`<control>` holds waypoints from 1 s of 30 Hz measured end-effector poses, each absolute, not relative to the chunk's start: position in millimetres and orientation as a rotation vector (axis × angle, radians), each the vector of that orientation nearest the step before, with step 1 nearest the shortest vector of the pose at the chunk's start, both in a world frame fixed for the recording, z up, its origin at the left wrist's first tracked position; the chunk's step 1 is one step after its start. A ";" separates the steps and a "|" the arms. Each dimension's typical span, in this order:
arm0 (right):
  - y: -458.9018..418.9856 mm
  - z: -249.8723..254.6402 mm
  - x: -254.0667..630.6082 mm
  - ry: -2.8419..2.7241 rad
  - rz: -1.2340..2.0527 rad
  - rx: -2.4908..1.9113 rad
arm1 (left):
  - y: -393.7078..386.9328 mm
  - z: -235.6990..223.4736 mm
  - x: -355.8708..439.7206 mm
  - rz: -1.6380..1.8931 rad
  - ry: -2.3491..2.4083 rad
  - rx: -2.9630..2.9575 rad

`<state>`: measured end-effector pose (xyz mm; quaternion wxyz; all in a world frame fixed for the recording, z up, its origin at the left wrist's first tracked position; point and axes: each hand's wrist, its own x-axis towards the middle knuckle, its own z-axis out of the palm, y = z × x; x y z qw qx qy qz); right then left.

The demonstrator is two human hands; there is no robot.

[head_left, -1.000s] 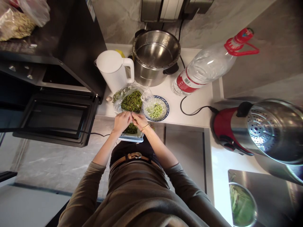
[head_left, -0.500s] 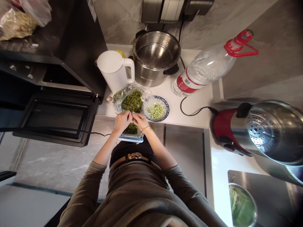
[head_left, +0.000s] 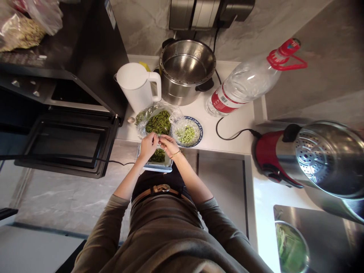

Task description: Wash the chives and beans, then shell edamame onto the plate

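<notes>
My left hand (head_left: 149,145) and my right hand (head_left: 168,145) meet fingertip to fingertip at the counter's front edge. Both are closed in a pinch; what lies between the fingers is too small to make out. Just beyond them, a clear plastic bag (head_left: 142,127) lies open with many green bean pods (head_left: 159,121) inside. To its right is a blue-rimmed plate (head_left: 200,132) with pale green shelled beans (head_left: 187,134) on it, the bag's edge partly over the plate. Below my hands, a bin (head_left: 160,169) by my waist holds green pods or husks (head_left: 157,155).
A white pitcher (head_left: 135,85) and a steel pot (head_left: 182,89) stand behind the bag. A big water bottle (head_left: 244,87) is to the right, near a red-and-steel steamer (head_left: 269,155). On the left, an oven door (head_left: 68,144) hangs open. A bowl of greens (head_left: 291,246) sits lower right.
The view has shifted slightly. My hands stay pinched together at the same spot, with only small finger movement.
</notes>
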<state>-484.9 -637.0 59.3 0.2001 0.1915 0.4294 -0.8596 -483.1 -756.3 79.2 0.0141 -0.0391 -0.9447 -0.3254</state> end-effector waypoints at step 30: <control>-539.6 27.5 -523.7 2.269 -2.355 0.820 | -734.8 23.9 -531.7 -0.737 -3.139 -0.264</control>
